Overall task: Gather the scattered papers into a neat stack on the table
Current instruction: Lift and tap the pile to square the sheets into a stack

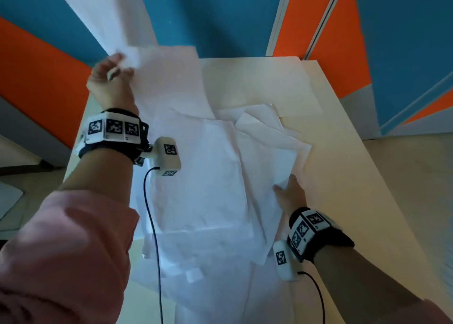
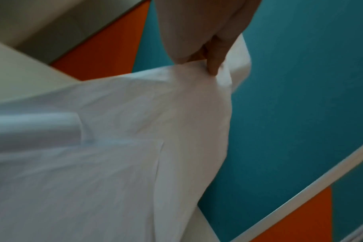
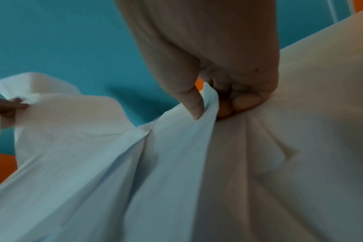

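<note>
Several white paper sheets (image 1: 208, 176) lie overlapping in a loose pile down the middle of the cream table (image 1: 331, 152). My left hand (image 1: 115, 76) is raised at the table's far left corner and pinches the corner of a lifted sheet (image 1: 169, 78), with another sheet (image 1: 103, 17) fanning up behind it. The left wrist view shows thumb and finger (image 2: 214, 65) pinching that paper (image 2: 135, 122). My right hand (image 1: 289, 193) grips the right edge of the pile. In the right wrist view its thumb (image 3: 194, 104) lies on top of the papers (image 3: 135, 180), fingers curled beneath.
The table's right half is bare cream surface (image 1: 355, 213). Its far edge (image 1: 257, 58) meets a blue and orange floor (image 1: 220, 12). Black cables (image 1: 152, 225) run from both wrist cameras across the papers and the table.
</note>
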